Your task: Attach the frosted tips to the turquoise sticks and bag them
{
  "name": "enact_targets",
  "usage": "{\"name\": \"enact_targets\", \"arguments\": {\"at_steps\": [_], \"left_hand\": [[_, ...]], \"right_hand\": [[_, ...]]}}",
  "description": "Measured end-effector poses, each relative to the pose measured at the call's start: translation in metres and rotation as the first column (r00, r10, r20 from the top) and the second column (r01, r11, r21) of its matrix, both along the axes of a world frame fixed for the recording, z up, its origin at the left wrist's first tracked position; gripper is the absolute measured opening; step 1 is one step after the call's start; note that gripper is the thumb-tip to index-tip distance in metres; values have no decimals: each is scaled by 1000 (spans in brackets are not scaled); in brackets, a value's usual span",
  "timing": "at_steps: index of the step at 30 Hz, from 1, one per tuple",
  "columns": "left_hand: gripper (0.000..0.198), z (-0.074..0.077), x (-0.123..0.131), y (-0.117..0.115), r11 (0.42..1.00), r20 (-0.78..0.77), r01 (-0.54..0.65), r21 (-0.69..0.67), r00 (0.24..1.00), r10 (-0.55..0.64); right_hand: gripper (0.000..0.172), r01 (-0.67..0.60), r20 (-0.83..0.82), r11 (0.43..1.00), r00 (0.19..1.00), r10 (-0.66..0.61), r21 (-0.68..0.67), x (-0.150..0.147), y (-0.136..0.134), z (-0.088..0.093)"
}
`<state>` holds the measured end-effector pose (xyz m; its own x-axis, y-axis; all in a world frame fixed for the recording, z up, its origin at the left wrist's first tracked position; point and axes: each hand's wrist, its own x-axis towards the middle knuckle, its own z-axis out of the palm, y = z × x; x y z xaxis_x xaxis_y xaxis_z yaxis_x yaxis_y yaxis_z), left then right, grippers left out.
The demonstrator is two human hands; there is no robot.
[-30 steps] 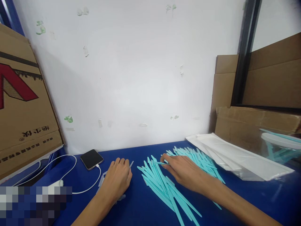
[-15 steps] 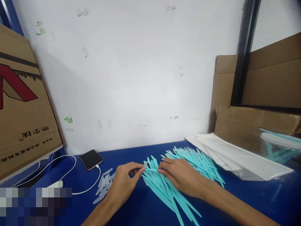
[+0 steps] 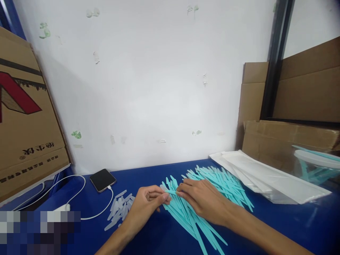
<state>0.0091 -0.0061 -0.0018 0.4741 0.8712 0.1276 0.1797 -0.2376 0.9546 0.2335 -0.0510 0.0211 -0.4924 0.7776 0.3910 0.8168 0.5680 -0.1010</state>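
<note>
My right hand (image 3: 202, 196) pinches a turquoise stick (image 3: 172, 192) between thumb and fingers. The stick's left end reaches my left hand (image 3: 152, 202), whose closed fingertips hold a small translucent cap (image 3: 162, 187), partly hidden by the fingers. Beneath both hands lies a loose bundle of flat, tapered turquoise sticks (image 3: 198, 226). To the left of my left wrist is a pile of small translucent caps (image 3: 117, 209). Just beyond my right hand, a second heap of turquoise sticks (image 3: 225, 182) has pale translucent tips at its far end.
A phone (image 3: 103, 180) on a white charging cable (image 3: 111, 202) lies at the left. White plastic bags (image 3: 265, 170) are stacked at the right, near a clear bag of turquoise sticks (image 3: 316, 170). Cardboard boxes (image 3: 289, 136) flank the blue table (image 3: 148, 241); a white wall stands behind.
My left hand has shifted slightly right, and its fingers have curled in around the stick's end and the cap. My right hand has moved slightly left with the stick.
</note>
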Motion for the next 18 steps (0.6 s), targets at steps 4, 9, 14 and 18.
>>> {"name": "enact_targets", "arguments": {"at_steps": [4,9,14,18], "left_hand": [[37,-3,6,-7,997,-35,49,68,998,-47],[41,-3,8,-11,989,-61,74,125,996,-67],[51,1,5,-17,979,-135,123,162,986,-101],[52,-2,6,-18,975,-160,166,149,977,-142]], "right_hand": [[32,-35,33,999,999,35,-3,-2,-2,-1],[30,-67,39,998,997,66,10,-3,-3,0],[23,-57,48,998,997,56,17,-3,-4,-2],[22,-67,49,998,997,67,8,-5,-5,-5]]}}
